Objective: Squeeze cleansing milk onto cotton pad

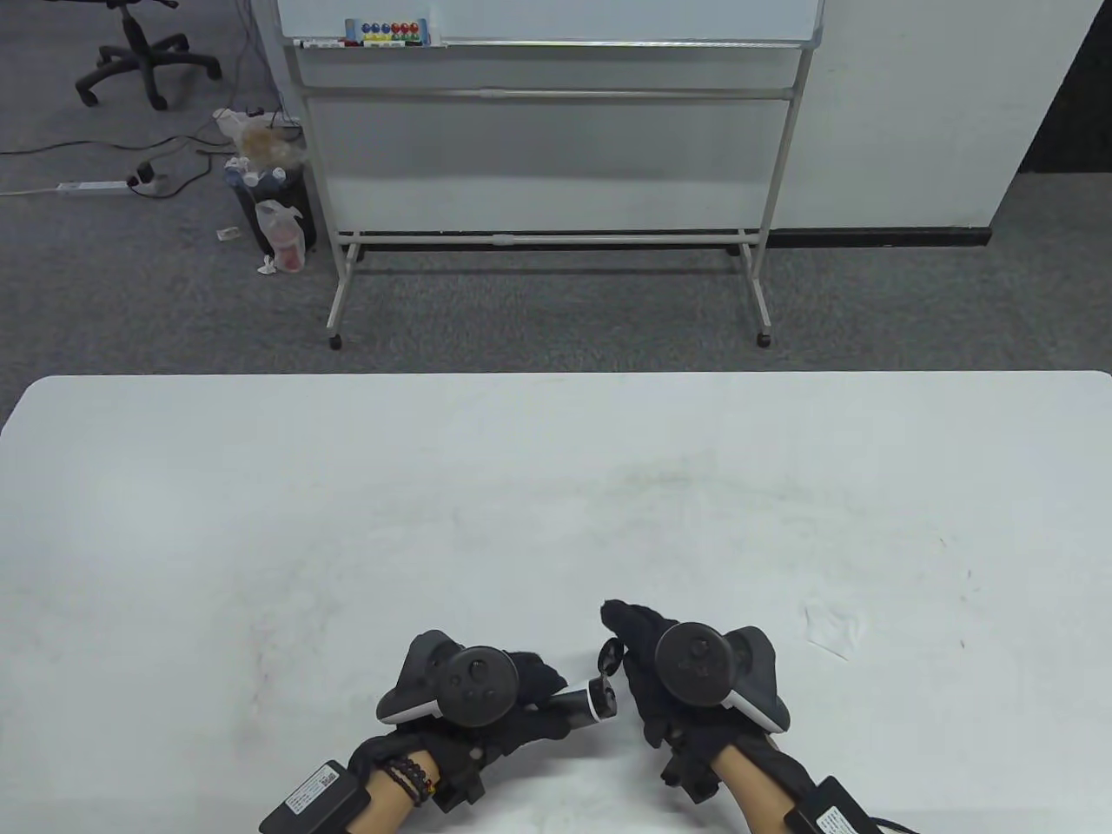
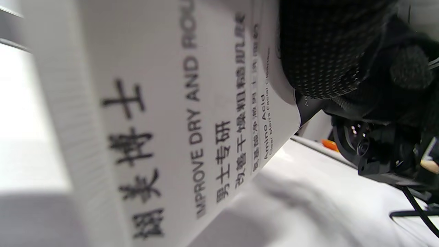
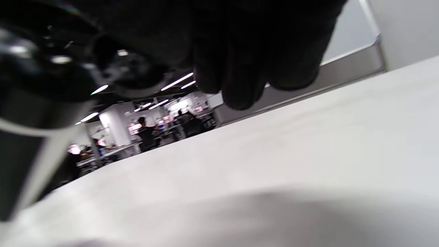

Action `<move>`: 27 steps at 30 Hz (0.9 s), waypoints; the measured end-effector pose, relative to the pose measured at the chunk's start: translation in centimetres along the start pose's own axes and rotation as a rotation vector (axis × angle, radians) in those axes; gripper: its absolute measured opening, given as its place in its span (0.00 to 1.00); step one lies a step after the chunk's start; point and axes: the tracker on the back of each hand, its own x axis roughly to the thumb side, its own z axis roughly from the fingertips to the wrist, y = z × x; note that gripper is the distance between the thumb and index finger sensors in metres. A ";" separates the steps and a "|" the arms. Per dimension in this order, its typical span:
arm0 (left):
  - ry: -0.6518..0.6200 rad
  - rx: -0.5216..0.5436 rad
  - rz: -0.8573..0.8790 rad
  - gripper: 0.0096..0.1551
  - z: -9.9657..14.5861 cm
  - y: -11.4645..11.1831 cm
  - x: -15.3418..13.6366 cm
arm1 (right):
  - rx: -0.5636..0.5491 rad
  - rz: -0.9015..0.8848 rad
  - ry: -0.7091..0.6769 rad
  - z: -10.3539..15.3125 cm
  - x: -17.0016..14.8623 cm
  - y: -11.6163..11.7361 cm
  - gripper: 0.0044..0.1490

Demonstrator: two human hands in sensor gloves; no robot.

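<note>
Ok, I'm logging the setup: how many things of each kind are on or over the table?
gloved hands: 2 (left hand, right hand)
cleanser tube: 1
cotton pad: 1
Total: 4

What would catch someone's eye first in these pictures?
The two black-gloved hands at the table's near edge: the left hand holds a cleanser tube lying sideways, its black flip cap open beside the right hand. A white cotton pad lies to the right.
</note>
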 end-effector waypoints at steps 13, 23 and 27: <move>0.133 0.134 0.057 0.29 0.9 1.6 -2.8 | -0.122 0.164 0.476 0.7 -11.9 -7.3 0.38; 0.158 0.124 0.031 0.29 0.9 1.3 -3.4 | -0.033 0.353 0.565 1.1 -15.9 -6.0 0.38; 0.165 0.117 0.034 0.29 1.1 1.1 -3.6 | 0.062 0.439 0.603 0.9 -16.5 -4.8 0.38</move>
